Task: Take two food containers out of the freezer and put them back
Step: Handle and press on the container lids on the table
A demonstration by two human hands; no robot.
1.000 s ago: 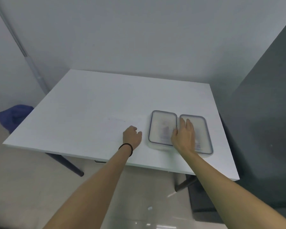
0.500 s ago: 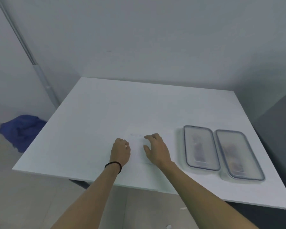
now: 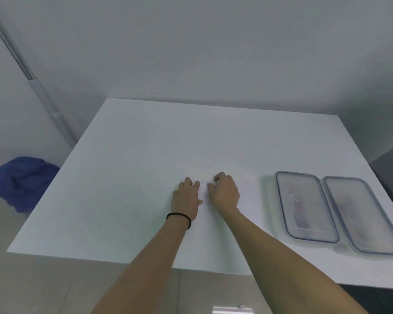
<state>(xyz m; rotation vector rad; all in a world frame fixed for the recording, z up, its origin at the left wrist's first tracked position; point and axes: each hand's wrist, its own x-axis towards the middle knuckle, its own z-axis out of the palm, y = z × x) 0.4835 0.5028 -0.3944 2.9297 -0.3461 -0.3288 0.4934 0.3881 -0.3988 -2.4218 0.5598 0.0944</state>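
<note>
Two flat clear food containers with grey-rimmed lids lie side by side on the right of the white table (image 3: pixel 145 143): the left container (image 3: pixel 305 206) and the right container (image 3: pixel 361 215), nearly touching. My left hand (image 3: pixel 186 197), with a black band at the wrist, rests palm down on the table near its middle. My right hand (image 3: pixel 225 192) rests just beside it, fingers curled a little, well left of the containers. Neither hand holds anything.
A dark grey appliance (image 3: pixel 390 164) stands against the table's right side. A blue cloth heap (image 3: pixel 21 181) lies on the floor at the left. A grey pipe (image 3: pixel 43 96) runs down the left wall. A wall stands behind the table.
My right hand has left the containers and moved left to rest beside my left hand. The view has swung left, so the containers now sit at the right.
</note>
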